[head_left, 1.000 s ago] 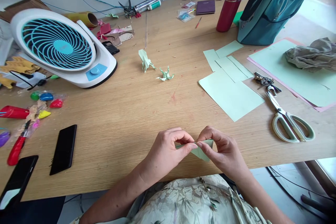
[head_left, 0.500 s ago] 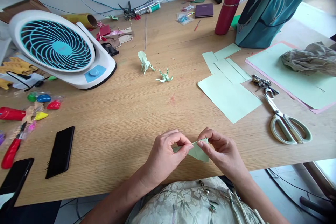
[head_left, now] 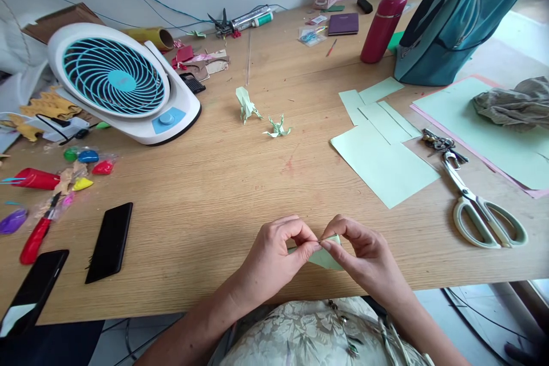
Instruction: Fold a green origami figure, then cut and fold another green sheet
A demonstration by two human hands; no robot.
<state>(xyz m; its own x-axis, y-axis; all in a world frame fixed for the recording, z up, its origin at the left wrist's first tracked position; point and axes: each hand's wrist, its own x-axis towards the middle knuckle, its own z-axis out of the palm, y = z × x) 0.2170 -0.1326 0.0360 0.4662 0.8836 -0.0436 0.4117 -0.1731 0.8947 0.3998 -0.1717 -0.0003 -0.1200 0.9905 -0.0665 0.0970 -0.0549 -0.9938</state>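
Close to the table's front edge, both hands pinch one small piece of folded light green paper [head_left: 326, 259]. My left hand [head_left: 281, 251] grips its upper edge between thumb and forefinger. Right beside those fingertips, my right hand [head_left: 364, 251] pinches the same edge, thumb in front. Part of the paper is hidden behind the fingers. Farther back on the table stand two folded green paper figures, a taller one [head_left: 246, 105] and a small spiky one [head_left: 278, 126]. Flat green paper sheets [head_left: 386, 166] lie to the right of them.
Scissors [head_left: 489, 220] and keys [head_left: 437, 140] lie at the right, near a teal backpack [head_left: 446, 34] and a red flask [head_left: 383, 28]. A white fan [head_left: 128, 86] stands at the left. Two black phones [head_left: 110, 243] and a red-handled knife [head_left: 36, 239] rest at the front left.
My fingertips have come closer together along the paper's upper edge, and the right hand has shifted towards the left one. The whole view has swung slightly left.
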